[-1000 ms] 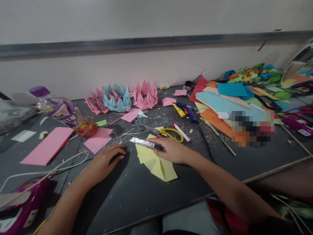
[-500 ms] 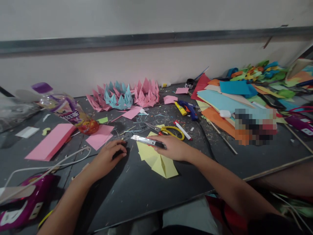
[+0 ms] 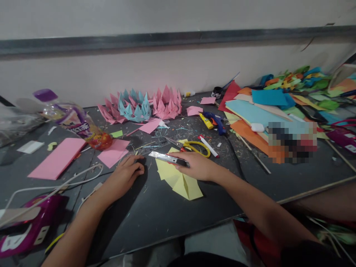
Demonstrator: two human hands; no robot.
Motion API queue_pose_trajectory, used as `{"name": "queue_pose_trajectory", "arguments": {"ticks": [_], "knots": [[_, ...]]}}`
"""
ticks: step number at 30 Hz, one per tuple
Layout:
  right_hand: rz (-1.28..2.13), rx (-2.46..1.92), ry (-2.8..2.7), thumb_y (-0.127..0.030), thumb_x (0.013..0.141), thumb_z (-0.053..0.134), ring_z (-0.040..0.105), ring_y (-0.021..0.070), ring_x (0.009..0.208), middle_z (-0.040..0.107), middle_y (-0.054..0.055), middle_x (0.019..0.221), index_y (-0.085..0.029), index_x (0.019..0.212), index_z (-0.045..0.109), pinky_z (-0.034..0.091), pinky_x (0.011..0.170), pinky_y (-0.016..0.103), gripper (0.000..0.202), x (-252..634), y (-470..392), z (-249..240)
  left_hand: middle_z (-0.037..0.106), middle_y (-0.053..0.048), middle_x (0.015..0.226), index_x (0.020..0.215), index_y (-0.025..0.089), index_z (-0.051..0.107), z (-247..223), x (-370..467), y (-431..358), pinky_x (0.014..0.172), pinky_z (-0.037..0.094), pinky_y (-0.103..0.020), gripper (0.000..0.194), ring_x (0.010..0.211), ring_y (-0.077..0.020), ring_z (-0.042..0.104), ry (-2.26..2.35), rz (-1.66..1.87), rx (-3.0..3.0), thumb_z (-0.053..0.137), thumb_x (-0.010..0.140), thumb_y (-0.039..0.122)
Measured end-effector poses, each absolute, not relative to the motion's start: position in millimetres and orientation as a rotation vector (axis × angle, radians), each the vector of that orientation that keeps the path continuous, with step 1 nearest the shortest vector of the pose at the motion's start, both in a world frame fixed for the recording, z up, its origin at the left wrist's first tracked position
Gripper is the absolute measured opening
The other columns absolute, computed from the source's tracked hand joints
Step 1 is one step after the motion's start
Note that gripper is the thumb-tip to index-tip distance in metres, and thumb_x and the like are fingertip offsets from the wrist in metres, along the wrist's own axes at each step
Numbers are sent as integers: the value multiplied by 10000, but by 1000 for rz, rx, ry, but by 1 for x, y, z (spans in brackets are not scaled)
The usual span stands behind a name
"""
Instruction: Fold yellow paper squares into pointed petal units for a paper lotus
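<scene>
2 bare hands: R hand grips silver/black metal utility knife over fanned yellow paper sheets; R fingertips mostly hidden. L hand beside, fingers curled, slightly apart. For ctrl: firm grip, L fingers off blade line.

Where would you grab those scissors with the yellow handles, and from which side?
I'd take the scissors by the yellow handle loops, from above and the right: they give a broad hold, while the pointed metal blades face left. The right hand would probably need to put down the utility knife first.
</scene>
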State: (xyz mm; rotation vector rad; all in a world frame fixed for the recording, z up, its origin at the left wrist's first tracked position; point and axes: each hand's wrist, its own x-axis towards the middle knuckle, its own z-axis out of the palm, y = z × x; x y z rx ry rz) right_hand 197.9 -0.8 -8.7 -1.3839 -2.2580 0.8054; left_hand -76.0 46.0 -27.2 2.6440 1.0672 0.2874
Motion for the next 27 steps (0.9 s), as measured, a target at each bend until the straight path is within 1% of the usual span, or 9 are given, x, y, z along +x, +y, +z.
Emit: {"name": "queue_pose_trajectory", "arguments": {"ticks": [5, 12, 18, 22, 27], "knots": [[807, -1397, -2265, -245, 834, 492, 549, 219, 1087, 583, 62, 1237, -210, 1306, 469, 429, 899, 332, 474, 197, -1, -7, 517, -100, 1052, 741, 185, 512, -29, -76, 46, 902, 424, -436, 227, 1051, -243, 474, 1051, 300, 2687, 316, 853, 174], [813, -1390, -2274, -245, 845, 481, 544, 212, 1089, 578, 52, 1245, -222, 1323, 452, 430, 893, 318, 479, 198, -1, -7, 514, -87, 998, 734, 190, 513, -27, -78, 46, 885, 426, -424, 223, 1005, -240, 483, 1049, 299, 2713, 325, 853, 192], [806, -1376, -2271, -251, 844, 489, 554, 213, 1082, 587, 42, 1235, -246, 1319, 452, 439, 888, 326, 477, 198, -1, -9, 539, -73, 905, 720, 191, 487, -22, -80, 47, 824, 438, -366, 220, 919, -213, 506, 1018, 343, 2643, 321, 864, 202], [812, -1375, -2267, -250, 848, 484, 536, 223, 1122, 564, 52, 1266, -219, 1314, 458, 436, 910, 348, 469, 198, -1, -8, 560, -55, 856, 788, 187, 500, -22, -82, 47, 775, 452, -324, 216, 835, -182, 529, 1027, 386, 2535, 327, 895, 258], [816, -1386, -2271, -238, 840, 490, 527, 225, 1142, 553, 63, 1279, -195, 1308, 468, 430, 935, 356, 471, 198, -2, -8, 609, -70, 944, 917, 178, 588, -24, -84, 46, 824, 461, -325, 282, 904, -179, 562, 995, 395, 2496, 329, 917, 289]]}}
